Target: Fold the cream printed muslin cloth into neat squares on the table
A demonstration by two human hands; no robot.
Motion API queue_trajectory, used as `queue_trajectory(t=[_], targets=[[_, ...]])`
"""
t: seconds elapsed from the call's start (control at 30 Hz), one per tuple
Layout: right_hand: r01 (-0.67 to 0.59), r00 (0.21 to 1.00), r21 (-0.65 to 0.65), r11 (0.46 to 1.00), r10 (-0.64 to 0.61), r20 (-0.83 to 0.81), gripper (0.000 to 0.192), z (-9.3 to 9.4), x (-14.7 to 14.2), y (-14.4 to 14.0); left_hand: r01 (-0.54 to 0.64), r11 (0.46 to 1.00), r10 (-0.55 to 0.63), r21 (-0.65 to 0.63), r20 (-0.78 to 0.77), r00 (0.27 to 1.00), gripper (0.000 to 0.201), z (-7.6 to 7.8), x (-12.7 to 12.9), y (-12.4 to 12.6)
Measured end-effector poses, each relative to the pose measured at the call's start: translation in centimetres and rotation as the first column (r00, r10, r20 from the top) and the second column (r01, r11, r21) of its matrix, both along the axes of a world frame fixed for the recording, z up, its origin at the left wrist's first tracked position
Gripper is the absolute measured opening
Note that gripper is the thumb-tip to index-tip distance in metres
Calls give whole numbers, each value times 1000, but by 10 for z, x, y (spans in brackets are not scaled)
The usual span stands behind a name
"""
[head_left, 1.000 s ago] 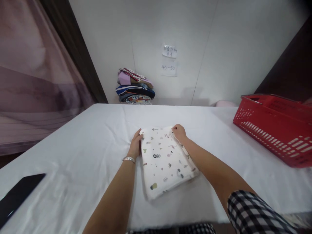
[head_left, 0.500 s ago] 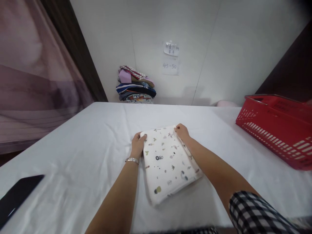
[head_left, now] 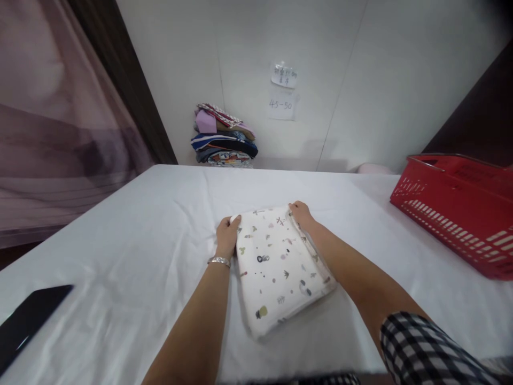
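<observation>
Nearest the wearer, a black-and-white checked sleeve (head_left: 420, 347) covers the upper right arm. A dark flat object (head_left: 34, 318) lies at the near left of the white-covered table (head_left: 136, 224), well apart from the hands. The folded cloth (head_left: 280, 267), white with small printed motifs, is at the middle of the table's near part, turned slightly askew. The right forearm runs along its right edge and partly covers that side.

Left hand (head_left: 227, 235): thumb on the upper face at the far left corner, other fingers closed around the edge; cloth gripped. Right hand (head_left: 301, 214): fingertips pinched on the far right corner. Both forearms reach forward and converge on the cloth; a silver bracelet (head_left: 219, 261) encircles the left wrist.

To the right, beyond the right arm, stands a red basket (head_left: 452, 208) with slotted walls. Past the table's far edge is a stack of folded fabrics (head_left: 225, 143); paper notes (head_left: 281, 105) are fixed to the pale wall (head_left: 248, 43), the lower reading "45-50".
</observation>
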State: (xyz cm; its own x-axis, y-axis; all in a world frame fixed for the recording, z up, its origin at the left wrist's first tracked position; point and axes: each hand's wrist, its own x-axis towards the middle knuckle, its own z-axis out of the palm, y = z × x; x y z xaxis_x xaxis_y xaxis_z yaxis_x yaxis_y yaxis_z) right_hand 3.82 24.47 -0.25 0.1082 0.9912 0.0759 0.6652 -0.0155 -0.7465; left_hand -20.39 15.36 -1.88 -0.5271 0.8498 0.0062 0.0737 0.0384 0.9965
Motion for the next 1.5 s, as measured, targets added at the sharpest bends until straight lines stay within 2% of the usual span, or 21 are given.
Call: queue_trajectory(t=[0.2,0.33,0.57,0.7,0.73,0.8,0.83,0.9,0.97,1.03,1.1,1.17,1.23,1.3,1.33,1.37,1.43,1.5], targets=[[-25,997,24,999,23,71,25,1,-8,3,-26,1000,26,13,-5,1000,31,-1,0,0],[-38,988,1,999,37,149,23,-5,-9,5,-48,999,48,0,-88,995,30,-1,-2,-1],[-94,962,-33,995,99,255,22,-11,-4,8,-51,996,38,-74,-170,985,27,-10,-10,7],[-105,950,-38,994,111,293,21,-8,-5,5,-48,990,9,-136,-273,962,30,-5,-16,6],[-104,947,-43,994,112,303,21,-7,-6,4,-67,990,23,-122,-333,943,33,-2,-16,4],[-97,942,-54,994,110,318,22,-6,-8,2,-61,998,50,-9,-464,884,38,7,-13,-1],[-94,940,-59,994,108,324,22,-6,-8,2,-4,998,39,67,-522,852,39,11,-9,-4],[-88,939,-63,994,104,328,23,-6,-8,2,210,966,-67,154,-630,773,40,16,2,-11],[-82,934,-80,993,105,343,25,-3,-8,1,428,899,-238,93,-718,654,42,15,16,-16],[-94,915,-72,993,114,386,25,2,-9,-2,529,848,-361,-25,-759,542,46,9,28,-19],[-165,881,-11,986,152,447,27,9,-14,-12,543,834,-405,-96,-775,485,48,2,36,-20],[-300,844,74,951,229,485,38,15,-26,-30,534,838,-406,-117,-787,464,49,-2,38,-20],[-456,805,116,882,354,476,49,16,-44,-53,528,840,-394,-122,-806,441,47,-4,37,-19],[-604,749,116,789,512,420,58,12,-62,-75,537,833,-385,-132,-836,391,47,-4,35,-19],[-655,720,117,747,570,395,61,9,-69,-82,541,830,-381,-139,-850,365,48,-3,34,-19],[-677,704,103,728,602,376,64,6,-73,-87,540,829,-376,-144,-859,349,49,-3,34,-19],[-665,703,47,745,604,375,64,1,-72,-87,525,839,-373,-146,-856,358,50,-4,34,-18],[-604,713,-24,797,553,432,62,-1,-61,-77,511,851,-370,-124,-831,415,48,-5,34,-17]])
